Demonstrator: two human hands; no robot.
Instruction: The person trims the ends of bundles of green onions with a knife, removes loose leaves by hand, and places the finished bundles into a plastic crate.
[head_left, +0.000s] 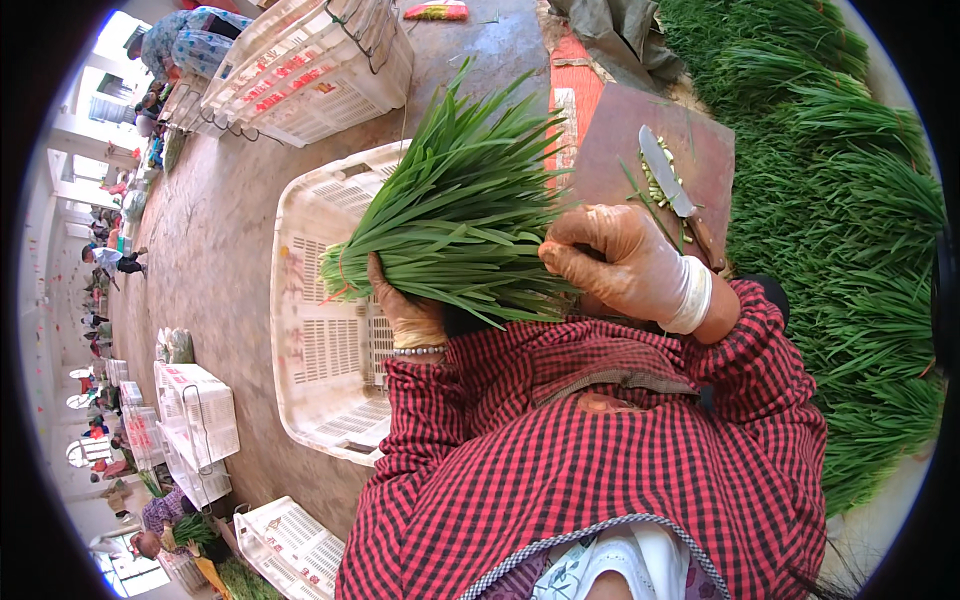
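Note:
My left hand (409, 307), in a stained glove with a beaded bracelet at the wrist, grips a bunch of green chives (465, 202) near its base. An orange-red tie (341, 274) binds the pale stem ends. The leaves fan out up and to the right, over one side of a white plastic crate (279, 322). My right hand (626, 259), also gloved, is at the right edge of the leaves with its fingers curled; whether it pinches a leaf is unclear. Beyond it, a knife (664, 172) lies on a brown board (615, 142) among cut stem pieces (654, 191).
Long heaps of chives (817, 247) fill the right side. White crates (307, 82) are stacked at the upper left, with more crates (196, 412) lower left. A person (169, 521) handles greens at the lower left. Another person (112, 259) is on the floor area farther off.

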